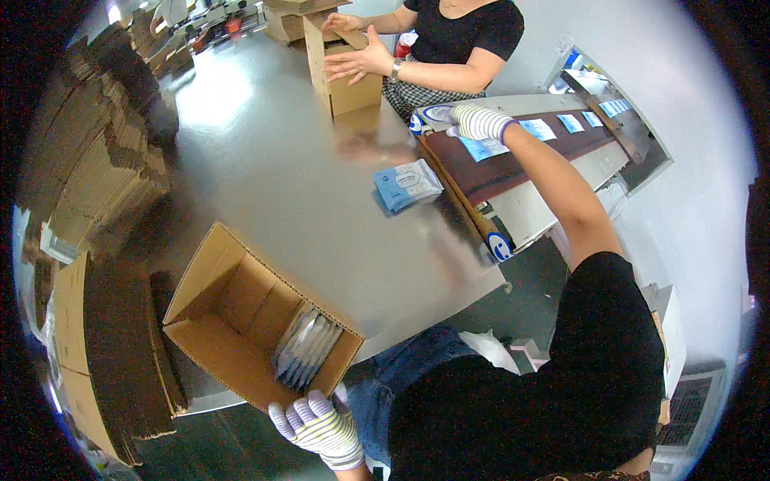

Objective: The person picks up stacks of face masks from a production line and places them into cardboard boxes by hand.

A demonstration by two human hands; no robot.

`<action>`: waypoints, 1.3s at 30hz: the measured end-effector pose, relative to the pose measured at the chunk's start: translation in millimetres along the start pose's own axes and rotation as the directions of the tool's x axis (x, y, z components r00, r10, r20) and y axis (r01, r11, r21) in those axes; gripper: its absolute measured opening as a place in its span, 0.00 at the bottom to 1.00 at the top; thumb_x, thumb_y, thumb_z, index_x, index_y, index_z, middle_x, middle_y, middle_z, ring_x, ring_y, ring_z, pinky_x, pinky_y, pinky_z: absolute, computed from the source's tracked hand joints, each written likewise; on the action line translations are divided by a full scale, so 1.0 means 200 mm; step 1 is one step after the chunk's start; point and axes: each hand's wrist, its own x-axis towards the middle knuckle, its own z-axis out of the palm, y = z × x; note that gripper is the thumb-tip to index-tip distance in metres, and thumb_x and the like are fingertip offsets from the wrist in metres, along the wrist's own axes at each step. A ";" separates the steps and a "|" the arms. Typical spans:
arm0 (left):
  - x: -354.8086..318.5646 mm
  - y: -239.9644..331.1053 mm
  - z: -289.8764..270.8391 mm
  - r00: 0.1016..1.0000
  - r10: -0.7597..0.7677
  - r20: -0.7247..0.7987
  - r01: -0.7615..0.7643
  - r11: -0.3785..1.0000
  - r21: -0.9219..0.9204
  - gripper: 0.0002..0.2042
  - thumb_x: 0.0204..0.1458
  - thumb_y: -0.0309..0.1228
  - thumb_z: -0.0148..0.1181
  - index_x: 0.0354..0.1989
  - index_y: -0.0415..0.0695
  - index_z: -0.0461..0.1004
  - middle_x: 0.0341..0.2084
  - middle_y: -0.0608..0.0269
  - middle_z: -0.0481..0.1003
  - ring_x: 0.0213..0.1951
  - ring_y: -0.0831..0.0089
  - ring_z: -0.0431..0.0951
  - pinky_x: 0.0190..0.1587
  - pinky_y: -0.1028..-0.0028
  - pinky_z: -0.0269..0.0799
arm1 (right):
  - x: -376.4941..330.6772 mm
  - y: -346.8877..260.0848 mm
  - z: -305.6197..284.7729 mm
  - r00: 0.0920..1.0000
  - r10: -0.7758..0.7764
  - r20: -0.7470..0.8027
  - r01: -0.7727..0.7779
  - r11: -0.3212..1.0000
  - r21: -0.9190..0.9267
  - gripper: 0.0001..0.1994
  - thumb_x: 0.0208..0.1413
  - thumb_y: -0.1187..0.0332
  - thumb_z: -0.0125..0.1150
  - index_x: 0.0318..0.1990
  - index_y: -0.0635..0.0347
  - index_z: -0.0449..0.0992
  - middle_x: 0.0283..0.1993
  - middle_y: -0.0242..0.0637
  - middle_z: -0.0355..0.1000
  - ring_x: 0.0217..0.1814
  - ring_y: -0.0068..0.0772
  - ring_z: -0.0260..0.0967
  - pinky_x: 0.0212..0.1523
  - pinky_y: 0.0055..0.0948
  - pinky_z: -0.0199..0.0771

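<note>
My left hand (321, 429), in a white glove with stripes, grips the near edge of an open cardboard box (212, 353). The box sits slanted at the table's near edge, its opening facing me. A row of several blue-and-white packets (309, 349) stands at one end inside it. My right hand (481, 123), gloved alike, reaches over the near end of a conveyor belt (461, 172). Its fingers stretch out flat above a blue-and-white packet (485, 150) lying on the belt. A small pile of similar packets (407, 186) lies on the table beside the conveyor.
Opposite me, a person's hands (361, 58) are at another cardboard box (353, 92) on the metal table (273, 176). More packets (571, 123) lie along the belt, toward a wall opening (642, 152). Stacks of flattened cardboard (104, 160) line the left side.
</note>
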 end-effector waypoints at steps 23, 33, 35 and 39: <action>0.03 0.00 0.01 0.996 0.013 -0.088 -0.015 1.000 -0.016 0.11 0.54 0.41 0.54 0.30 0.48 0.63 0.20 0.63 0.57 0.25 0.64 0.63 0.57 0.52 0.60 | 0.45 -0.21 0.65 0.777 -0.394 0.491 0.459 0.889 -0.013 0.21 0.39 0.57 0.67 0.37 0.65 0.75 0.29 0.47 0.74 0.31 0.49 0.73 0.35 0.42 0.72; 0.04 0.01 -0.01 0.999 0.003 -0.043 -0.004 0.999 -0.037 0.15 0.52 0.45 0.57 0.28 0.48 0.64 0.19 0.63 0.61 0.24 0.62 0.67 0.55 0.52 0.62 | -0.51 -0.86 0.58 0.942 -0.320 0.105 0.310 0.945 0.100 0.32 0.34 0.57 0.71 0.49 0.60 0.70 0.40 0.51 0.73 0.40 0.52 0.73 0.44 0.43 0.73; 0.03 0.01 -0.01 0.999 0.002 -0.048 -0.004 0.999 -0.041 0.15 0.51 0.44 0.59 0.28 0.48 0.64 0.19 0.63 0.61 0.24 0.63 0.67 0.56 0.52 0.62 | -0.46 -0.84 0.58 0.934 -0.270 0.232 0.271 0.962 0.030 0.31 0.34 0.57 0.71 0.49 0.60 0.71 0.40 0.50 0.74 0.40 0.52 0.73 0.43 0.43 0.74; 0.02 0.00 -0.02 0.999 -0.002 -0.048 0.000 0.999 -0.045 0.14 0.50 0.43 0.59 0.28 0.48 0.64 0.19 0.63 0.60 0.24 0.64 0.66 0.56 0.53 0.62 | -0.09 -0.63 0.42 0.938 -0.208 0.278 0.277 0.931 -0.236 0.29 0.31 0.53 0.71 0.42 0.62 0.76 0.37 0.52 0.74 0.41 0.52 0.73 0.44 0.44 0.73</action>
